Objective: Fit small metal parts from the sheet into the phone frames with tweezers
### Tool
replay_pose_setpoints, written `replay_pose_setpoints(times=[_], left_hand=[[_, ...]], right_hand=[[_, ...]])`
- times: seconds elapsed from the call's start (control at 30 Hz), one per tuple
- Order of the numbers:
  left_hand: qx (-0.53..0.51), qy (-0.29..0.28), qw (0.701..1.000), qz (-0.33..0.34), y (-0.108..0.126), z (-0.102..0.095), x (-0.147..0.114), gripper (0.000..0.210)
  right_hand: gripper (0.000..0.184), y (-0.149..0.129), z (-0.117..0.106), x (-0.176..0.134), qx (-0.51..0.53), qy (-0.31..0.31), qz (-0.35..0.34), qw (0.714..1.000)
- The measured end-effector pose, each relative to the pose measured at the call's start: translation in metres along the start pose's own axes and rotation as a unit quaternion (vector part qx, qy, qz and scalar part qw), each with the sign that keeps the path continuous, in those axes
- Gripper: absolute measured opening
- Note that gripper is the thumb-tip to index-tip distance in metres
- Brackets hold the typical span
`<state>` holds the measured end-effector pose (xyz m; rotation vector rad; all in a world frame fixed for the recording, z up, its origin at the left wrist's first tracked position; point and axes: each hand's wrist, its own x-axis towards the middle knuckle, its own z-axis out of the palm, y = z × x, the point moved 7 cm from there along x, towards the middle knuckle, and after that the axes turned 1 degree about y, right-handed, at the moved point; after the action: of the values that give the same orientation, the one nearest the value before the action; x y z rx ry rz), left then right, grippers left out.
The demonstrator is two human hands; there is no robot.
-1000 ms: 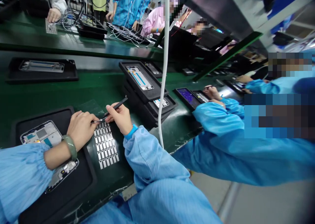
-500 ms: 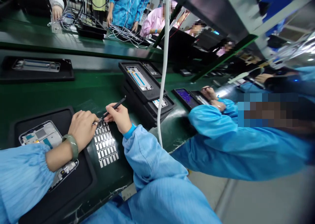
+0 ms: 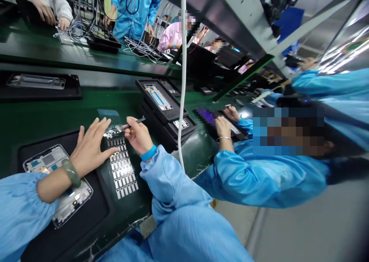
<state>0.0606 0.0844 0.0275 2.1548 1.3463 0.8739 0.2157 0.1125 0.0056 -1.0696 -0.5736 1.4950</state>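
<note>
My right hand [image 3: 138, 136] pinches a pair of dark tweezers [image 3: 140, 120] above the top of a sheet of small silver stickers [image 3: 122, 173]. A small silver piece [image 3: 118, 128] shows at the tweezer tips. My left hand [image 3: 92, 146] is spread open, its thumb over the upper rows of the sheet and its fingers stretched toward the far side of the bench. Under my left forearm a phone frame [image 3: 73, 204] lies in a black tray [image 3: 99, 200], partly covered by the sleeve and wrist.
Stacked black trays [image 3: 157, 127] with phone frames stand beyond my right hand. Another tray [image 3: 75, 89] lies at the far left. A white cable [image 3: 182, 81] hangs in front. At right, a co-worker's sleeve [image 3: 259, 181] comes close to my right arm.
My left hand has opened from a pinch near the tweezer tips and spread its fingers. The tweezers remain in my right hand. The camera view has shifted, and the co-worker's hands have moved.
</note>
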Motion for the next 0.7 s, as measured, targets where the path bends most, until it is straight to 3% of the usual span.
replay_pose_setpoints(times=[0.17, 0.37, 0.6, 0.7], left_hand=[[-0.114, 0.03, 0.991, -0.069, 0.003, -0.016, -0.001, 0.05], [-0.192, 0.01, 0.971, -0.139, -0.004, -0.04, -0.016, 0.041], [-0.165, -0.073, 0.968, -0.172, -0.026, -0.072, -0.042, 0.042], [-0.06, -0.089, 0.977, -0.186, -0.044, -0.086, -0.062, 0.049]], right_hand=[[0.018, -0.003, 0.024, -0.01, 0.003, -0.048, -0.044, 0.998], [0.038, -0.002, 0.062, -0.026, -0.061, -0.136, -0.109, 0.983], [0.032, 0.015, 0.106, -0.04, -0.136, -0.257, -0.077, 0.954], [0.032, 0.027, 0.115, -0.035, -0.13, -0.262, -0.046, 0.955]])
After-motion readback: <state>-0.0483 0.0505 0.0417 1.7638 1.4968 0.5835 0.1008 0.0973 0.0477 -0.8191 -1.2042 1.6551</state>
